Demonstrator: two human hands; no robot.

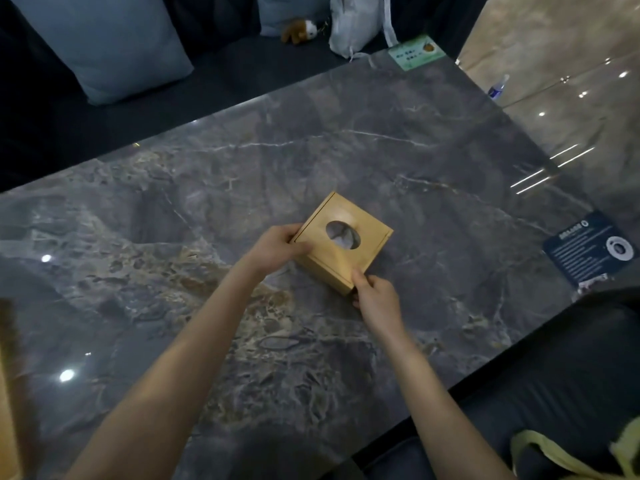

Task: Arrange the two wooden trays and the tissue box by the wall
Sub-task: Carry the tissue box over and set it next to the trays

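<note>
Tissue box [341,242] sits mid-table on grey marble [381,140], nothing nearby; left hand [277,245] and right hand [375,299] clasp opposite corners, seemingly firmly.

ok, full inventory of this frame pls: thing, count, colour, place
tissue box: 1, light wood with an oval top opening, mid-table, held at two corners
table: 1, grey marble, fills most of the view
wooden piece: 1, tan, left edge, cut off, cannot tell what it is
cushions: 2, blue-grey, on the dark sofa at the far side
plush toy: 1, brown and white, on the sofa
bag: 1, pale grey, far table edge
green card: 1, far table corner
dark blue card: 1, right table edge
bottle: 1, clear with blue label, on the floor at right
yellow strap: 1, lower right on a dark seat
left hand: 1, grips the box's left corner
right hand: 1, grips the box's near corner
</note>
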